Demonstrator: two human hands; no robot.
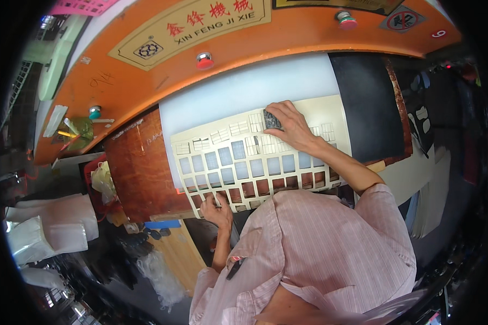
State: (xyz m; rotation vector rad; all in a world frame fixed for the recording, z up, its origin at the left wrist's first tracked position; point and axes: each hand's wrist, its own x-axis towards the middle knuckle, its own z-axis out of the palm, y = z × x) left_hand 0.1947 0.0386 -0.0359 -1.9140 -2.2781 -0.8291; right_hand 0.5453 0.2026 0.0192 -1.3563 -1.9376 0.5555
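A cream sheet with rows of rectangular cut-outs lies over a pale board and reaches past its near edge. My right hand is closed around a small dark block that looks like a cutting die, on the far part of the sheet. Beside the block, several outlined pieces still sit within the sheet, marked with thin lines. At the near left edge, my left hand pinches the sheet's border with bent fingers. My body hides part of the sheet's near right edge.
An orange machine front with a red button spans the far side. The pale board lies below it, between a reddish-brown board and a black mat. Clear plastic bags hang at lower left.
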